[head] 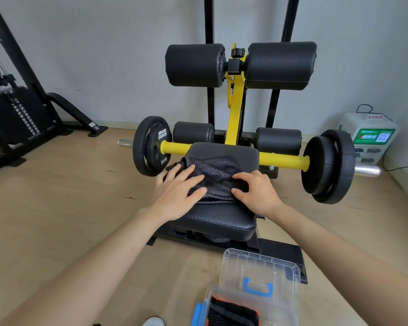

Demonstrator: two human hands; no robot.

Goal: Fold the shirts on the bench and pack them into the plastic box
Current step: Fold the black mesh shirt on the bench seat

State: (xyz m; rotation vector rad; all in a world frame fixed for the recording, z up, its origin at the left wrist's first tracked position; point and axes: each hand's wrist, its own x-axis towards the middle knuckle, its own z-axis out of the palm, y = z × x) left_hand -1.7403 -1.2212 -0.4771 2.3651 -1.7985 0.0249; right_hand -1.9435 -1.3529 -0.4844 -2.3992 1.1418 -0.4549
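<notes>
Shirt [218, 171] lies crosswise on the bench [219, 222], left hand [177, 196] pressing flat, right hand [257, 191] grip pinching it.

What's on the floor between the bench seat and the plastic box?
In the head view, the bench's black base frame and a clear lid with a blue handle lie between the bench seat and the plastic box.

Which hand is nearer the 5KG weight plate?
Left. The left hand presses flat on the mesh shirt near its left edge, right beside the 5KG plate; the right hand grips the shirt's other side, across the bench seat.
</notes>
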